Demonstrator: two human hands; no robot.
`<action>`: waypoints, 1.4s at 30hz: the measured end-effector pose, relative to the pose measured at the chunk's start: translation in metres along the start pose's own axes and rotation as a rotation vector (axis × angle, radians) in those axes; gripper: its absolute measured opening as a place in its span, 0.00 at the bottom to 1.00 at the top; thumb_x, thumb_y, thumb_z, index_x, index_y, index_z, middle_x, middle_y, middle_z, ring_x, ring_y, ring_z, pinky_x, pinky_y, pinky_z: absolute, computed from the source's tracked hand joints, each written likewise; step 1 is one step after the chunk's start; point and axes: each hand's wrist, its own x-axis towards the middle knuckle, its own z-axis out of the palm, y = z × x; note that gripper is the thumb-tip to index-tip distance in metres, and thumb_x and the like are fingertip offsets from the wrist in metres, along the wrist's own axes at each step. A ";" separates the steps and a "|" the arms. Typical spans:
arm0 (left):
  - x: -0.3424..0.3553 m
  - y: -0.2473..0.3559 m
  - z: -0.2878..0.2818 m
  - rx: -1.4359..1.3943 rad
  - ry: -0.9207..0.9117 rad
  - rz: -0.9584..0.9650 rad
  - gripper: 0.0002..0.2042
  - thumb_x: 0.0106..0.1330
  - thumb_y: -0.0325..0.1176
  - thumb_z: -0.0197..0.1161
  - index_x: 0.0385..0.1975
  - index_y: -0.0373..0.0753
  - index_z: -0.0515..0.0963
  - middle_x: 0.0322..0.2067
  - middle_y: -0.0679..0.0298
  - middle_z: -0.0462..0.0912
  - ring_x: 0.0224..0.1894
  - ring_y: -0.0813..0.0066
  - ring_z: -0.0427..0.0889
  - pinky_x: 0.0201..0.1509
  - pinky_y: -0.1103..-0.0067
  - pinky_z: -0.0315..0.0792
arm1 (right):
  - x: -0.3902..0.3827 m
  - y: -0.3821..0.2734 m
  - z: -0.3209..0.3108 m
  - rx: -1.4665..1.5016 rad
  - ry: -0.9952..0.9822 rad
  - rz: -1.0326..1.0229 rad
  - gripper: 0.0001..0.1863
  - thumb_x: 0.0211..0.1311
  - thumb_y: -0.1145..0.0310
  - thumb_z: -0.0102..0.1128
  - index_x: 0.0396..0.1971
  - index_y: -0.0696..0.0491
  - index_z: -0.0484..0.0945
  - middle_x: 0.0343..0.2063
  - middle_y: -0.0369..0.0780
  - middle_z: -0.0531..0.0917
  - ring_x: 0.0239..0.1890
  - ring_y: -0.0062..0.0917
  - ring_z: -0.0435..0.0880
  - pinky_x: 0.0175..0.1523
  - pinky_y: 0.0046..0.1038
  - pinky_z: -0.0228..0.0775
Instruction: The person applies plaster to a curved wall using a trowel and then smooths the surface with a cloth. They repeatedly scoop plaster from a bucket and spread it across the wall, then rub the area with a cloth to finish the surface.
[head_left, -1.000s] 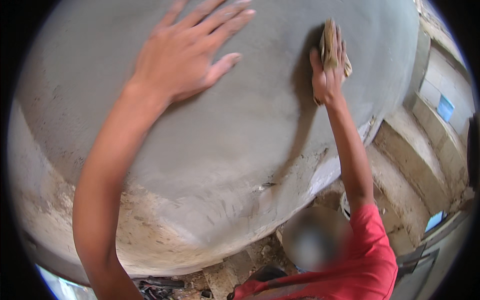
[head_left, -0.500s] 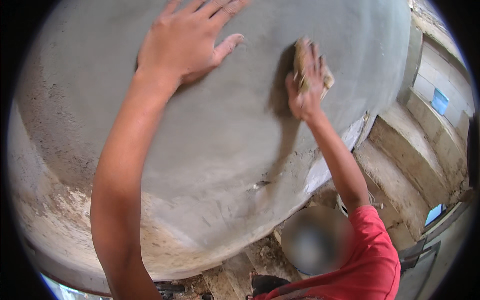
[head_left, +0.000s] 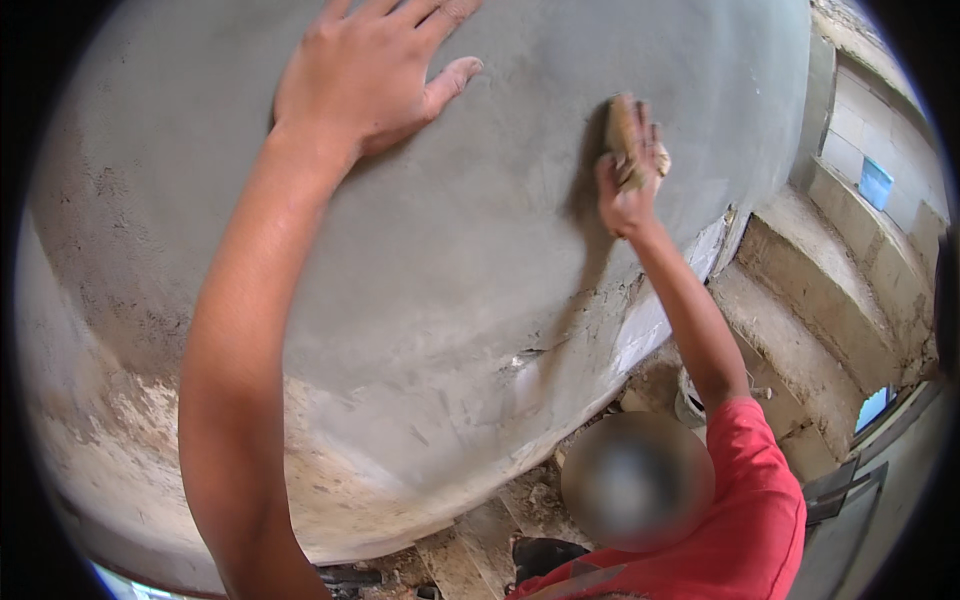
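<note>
My left hand lies spread on a smooth grey plastered surface at the upper left, its fingertips near the top edge, thumb apart. Higher on the right half, my right hand grips a tan, crumpled pad or cloth against that same plaster, fingers over it and slightly blurred. A shadow falls down and left of that arm. Lower down, the plaster turns rough and patchy, with cracks and pale crumbly areas.
Rough concrete steps run down the right side, beside a block wall with a light blue object. A blurred round shape, not identifiable, sits beside my red sleeve. Dusty, rubble-strewn flooring shows below.
My right hand with the tan pad moved down and left from a second ago, then slightly up and right. My left hand shifted a little upward on the plaster, staying spread.
</note>
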 end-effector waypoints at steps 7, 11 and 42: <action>0.000 0.002 -0.010 0.019 -0.043 -0.028 0.36 0.79 0.60 0.49 0.82 0.49 0.61 0.82 0.67 0.62 0.85 0.68 0.54 0.90 0.58 0.40 | 0.043 -0.031 0.003 -0.014 0.075 0.133 0.35 0.82 0.55 0.51 0.82 0.52 0.61 0.80 0.49 0.65 0.84 0.51 0.55 0.86 0.54 0.39; 0.000 0.001 -0.006 0.022 0.011 0.006 0.36 0.79 0.61 0.49 0.82 0.49 0.59 0.82 0.68 0.61 0.85 0.69 0.54 0.90 0.58 0.39 | -0.016 -0.041 -0.022 0.048 -0.062 0.197 0.34 0.82 0.53 0.51 0.81 0.54 0.62 0.80 0.52 0.65 0.83 0.52 0.56 0.85 0.54 0.41; 0.000 0.007 -0.008 0.091 -0.022 -0.063 0.37 0.77 0.62 0.51 0.82 0.51 0.62 0.82 0.68 0.62 0.85 0.69 0.55 0.90 0.58 0.41 | 0.022 0.020 -0.007 -0.105 0.103 0.456 0.40 0.83 0.47 0.48 0.80 0.62 0.57 0.79 0.55 0.64 0.79 0.58 0.62 0.83 0.50 0.52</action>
